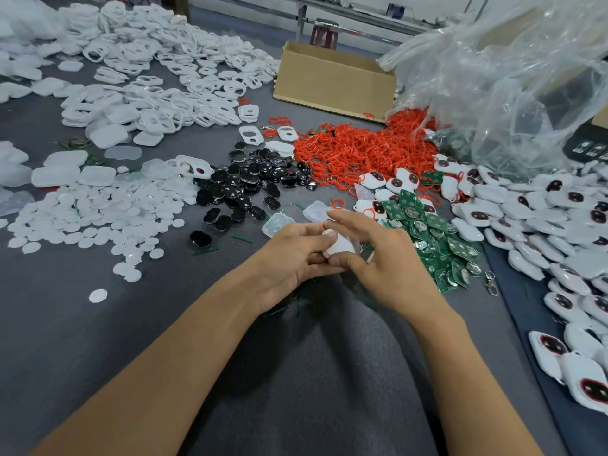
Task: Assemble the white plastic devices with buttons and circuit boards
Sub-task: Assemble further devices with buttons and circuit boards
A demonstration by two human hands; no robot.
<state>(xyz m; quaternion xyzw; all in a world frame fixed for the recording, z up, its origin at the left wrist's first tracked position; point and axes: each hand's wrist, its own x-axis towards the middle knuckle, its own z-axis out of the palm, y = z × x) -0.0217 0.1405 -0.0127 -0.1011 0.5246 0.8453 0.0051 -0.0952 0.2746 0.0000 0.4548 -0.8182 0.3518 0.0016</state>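
Both forearms reach in from the table's (98,340) near edge. Left hand (289,258) and right hand (385,258) meet mid-table, fingers (348,217) grasping a white device (339,246). Fingers hide most of it; its orientation and long axis cannot be told.

A small assembly workshop: the grey cloth-covered worktop (98,340) is heaped with sorted parts in bulk, white plastic shell halves (158,70), round white discs (108,218), glossy black button inserts (250,182), red plastic rings (355,153), green circuit boards (427,232), beside finished white devices (539,212), a brown cardboard box (332,83) and a clear plastic bag (513,80).
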